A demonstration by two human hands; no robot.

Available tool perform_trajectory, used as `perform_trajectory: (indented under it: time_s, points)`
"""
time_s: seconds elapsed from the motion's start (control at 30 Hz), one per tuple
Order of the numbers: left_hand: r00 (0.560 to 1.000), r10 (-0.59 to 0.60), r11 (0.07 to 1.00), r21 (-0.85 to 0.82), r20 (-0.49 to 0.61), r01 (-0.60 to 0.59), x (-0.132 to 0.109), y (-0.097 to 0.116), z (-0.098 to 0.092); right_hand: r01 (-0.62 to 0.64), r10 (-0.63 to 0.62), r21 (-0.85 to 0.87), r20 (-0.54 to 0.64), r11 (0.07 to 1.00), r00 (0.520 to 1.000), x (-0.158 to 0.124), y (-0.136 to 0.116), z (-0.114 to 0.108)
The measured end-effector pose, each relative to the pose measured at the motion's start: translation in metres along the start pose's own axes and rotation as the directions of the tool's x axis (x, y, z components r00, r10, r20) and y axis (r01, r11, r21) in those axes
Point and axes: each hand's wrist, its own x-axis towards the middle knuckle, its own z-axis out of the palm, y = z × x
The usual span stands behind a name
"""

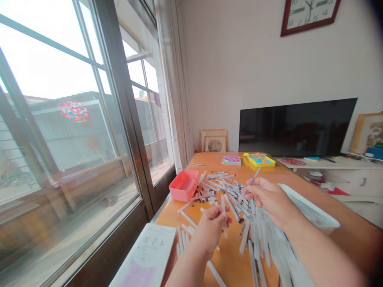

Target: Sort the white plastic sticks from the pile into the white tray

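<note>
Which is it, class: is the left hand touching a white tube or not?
Touching: the head view shows the left hand pinching a white tube, whose ends stick out above and below.

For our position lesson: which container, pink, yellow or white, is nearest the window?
The pink box, leftmost of the three in view; the yellow box and white tray stand farther right.
</note>
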Motion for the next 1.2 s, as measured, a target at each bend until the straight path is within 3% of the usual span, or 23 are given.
perform_trajectory:
  time_s: [0.2,0.43,1.0,1.2]
  points:
    - [0.993,0.023,0.998,0.055,0.114,-0.029,-0.004,-0.003,0.003,0.111,-0.109,-0.020,0.062,0.994,0.992,-0.010,-0.012,0.014]
    - [0.985,0.064,0.988,0.128,0.162,-0.086,-0.001,-0.009,0.001,0.173,-0.170,-0.021,0.084,0.985,0.982,-0.010,-0.011,0.016]
    - [0.993,0.049,0.992,0.113,0.105,-0.061,-0.004,-0.001,0.006,0.126,-0.101,-0.131,0.178,0.983,0.979,-0.011,-0.005,0.021]
    - [0.988,0.083,0.991,0.093,0.134,-0.095,-0.002,-0.005,0.003,0.084,-0.030,-0.218,0.239,0.972,0.971,-0.014,-0.007,0.023]
